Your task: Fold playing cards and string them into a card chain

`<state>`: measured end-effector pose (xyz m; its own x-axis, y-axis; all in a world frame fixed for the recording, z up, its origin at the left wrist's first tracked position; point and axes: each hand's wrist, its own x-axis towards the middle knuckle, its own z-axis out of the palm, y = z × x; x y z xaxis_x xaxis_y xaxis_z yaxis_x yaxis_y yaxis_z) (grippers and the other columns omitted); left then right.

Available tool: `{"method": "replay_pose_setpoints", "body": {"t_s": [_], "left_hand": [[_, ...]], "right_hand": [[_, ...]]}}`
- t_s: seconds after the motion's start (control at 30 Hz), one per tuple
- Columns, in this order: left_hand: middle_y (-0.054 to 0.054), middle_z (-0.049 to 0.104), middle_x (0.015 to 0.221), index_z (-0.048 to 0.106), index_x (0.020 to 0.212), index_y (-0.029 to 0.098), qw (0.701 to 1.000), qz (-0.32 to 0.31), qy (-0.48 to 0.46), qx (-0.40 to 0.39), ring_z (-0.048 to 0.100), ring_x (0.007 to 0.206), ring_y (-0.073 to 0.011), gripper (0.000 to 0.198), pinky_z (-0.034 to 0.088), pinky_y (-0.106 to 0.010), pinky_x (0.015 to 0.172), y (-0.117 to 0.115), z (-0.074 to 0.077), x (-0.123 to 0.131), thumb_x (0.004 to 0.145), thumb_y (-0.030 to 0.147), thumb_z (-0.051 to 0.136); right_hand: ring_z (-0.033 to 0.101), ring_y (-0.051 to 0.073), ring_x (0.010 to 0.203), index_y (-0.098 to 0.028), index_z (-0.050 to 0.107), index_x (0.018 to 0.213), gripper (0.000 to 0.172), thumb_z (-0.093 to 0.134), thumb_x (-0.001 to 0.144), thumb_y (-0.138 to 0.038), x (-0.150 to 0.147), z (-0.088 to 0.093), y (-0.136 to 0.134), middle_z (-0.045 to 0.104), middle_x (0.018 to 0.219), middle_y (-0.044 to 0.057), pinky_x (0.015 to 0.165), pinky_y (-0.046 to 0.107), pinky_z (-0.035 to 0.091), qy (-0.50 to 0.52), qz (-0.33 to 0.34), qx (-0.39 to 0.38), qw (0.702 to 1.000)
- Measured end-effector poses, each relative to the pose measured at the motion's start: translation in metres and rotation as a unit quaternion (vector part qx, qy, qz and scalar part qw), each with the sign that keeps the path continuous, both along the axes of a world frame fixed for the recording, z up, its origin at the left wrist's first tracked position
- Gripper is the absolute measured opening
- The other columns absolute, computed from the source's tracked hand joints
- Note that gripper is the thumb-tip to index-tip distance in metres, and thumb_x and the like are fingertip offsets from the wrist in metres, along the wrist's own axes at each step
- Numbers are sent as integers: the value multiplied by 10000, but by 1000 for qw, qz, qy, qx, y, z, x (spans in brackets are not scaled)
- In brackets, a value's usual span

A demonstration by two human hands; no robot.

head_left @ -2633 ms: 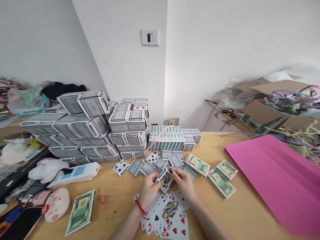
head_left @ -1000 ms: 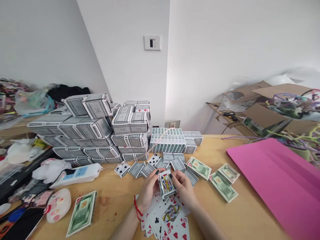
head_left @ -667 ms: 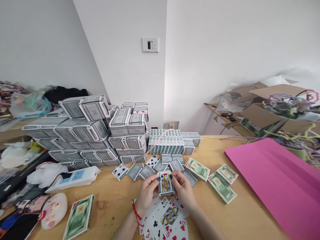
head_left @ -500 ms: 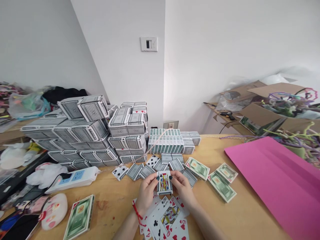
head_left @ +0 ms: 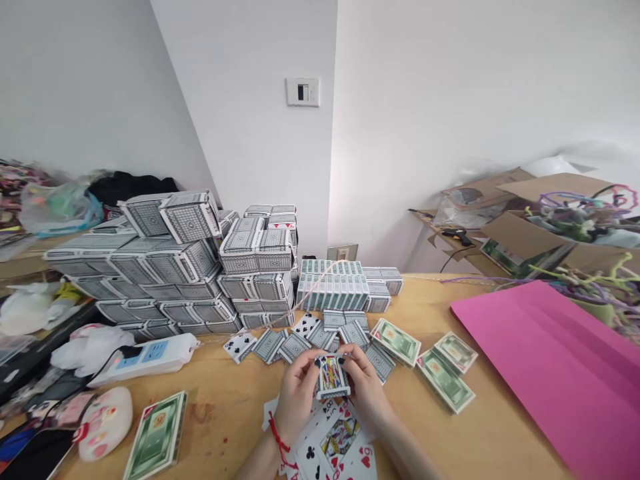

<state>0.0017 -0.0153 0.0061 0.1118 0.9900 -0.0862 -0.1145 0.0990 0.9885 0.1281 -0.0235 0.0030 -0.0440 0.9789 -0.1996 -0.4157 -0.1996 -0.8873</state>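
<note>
Head cam: L hand point(head_left: 297, 393) & R hand point(head_left: 367, 387) both grip one folded card pc point(head_left: 332, 375), held btwn them by opposite sides, court-card face up, thumbs on top; grey-patterned strip along its near edge. Red cord bracelet point(head_left: 277, 435) on L wrist. Below hands, btwn forearms: spread of face-up loose cards point(head_left: 313, 437) on wood table point(head_left: 220, 427), partly hidden by hands. Just beyond hands: scattered grey-backed cards point(head_left: 295, 347), a few pips up. Farther fwd: row of teal-edged packs point(head_left: 334, 285). Fwd-L of hands: tall stack of grey card blocks point(head_left: 170, 263), white power strip point(head_left: 155, 360) in front of it. Well L of L hand: green pack point(head_left: 157, 430), flat. R of R hand: more green packs point(head_left: 445, 380); beyond those, pink sheet point(head_left: 540, 360). Far fwd-R: black glue gun point(head_left: 457, 235) nr open cardboard box point(head_left: 523, 233).
</note>
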Motion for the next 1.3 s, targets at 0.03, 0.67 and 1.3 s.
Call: {"method": "replay_pose_setpoints", "body": {"t_s": [0.03, 0.67, 1.3], "left_hand": [[-19, 612, 748, 603, 875, 171, 1000, 3, 7, 2, 549, 686, -164, 218, 428, -239, 593, 0, 0, 0, 713, 273, 498], [-35, 592, 824, 571, 899, 185, 999, 0, 31, 44, 540, 758, -175, 189, 434, -246, 663, -2, 1, -4, 744, 245, 480], [-8, 556, 634, 591, 693, 164, 993, 25, 114, 32, 472, 600, -149, 215, 377, -224, 553, 0, -3, -1, 712, 377, 562]], "right_hand": [[337, 91, 425, -228, 445, 766, 106, 492, 711, -305, -1, -1, 0, 352, 546, -64, 398, 194, 293, -4, 2, -9, 1000], [368, 83, 417, -183, 512, 722, 381, 530, 701, -563, -1, -15, 3, 395, 523, -54, 395, 204, 356, -69, 40, 14, 997], [458, 136, 496, -200, 520, 765, 211, 394, 838, -352, 2, -7, -4, 470, 589, -10, 479, 238, 375, -296, 22, 161, 941]]}}
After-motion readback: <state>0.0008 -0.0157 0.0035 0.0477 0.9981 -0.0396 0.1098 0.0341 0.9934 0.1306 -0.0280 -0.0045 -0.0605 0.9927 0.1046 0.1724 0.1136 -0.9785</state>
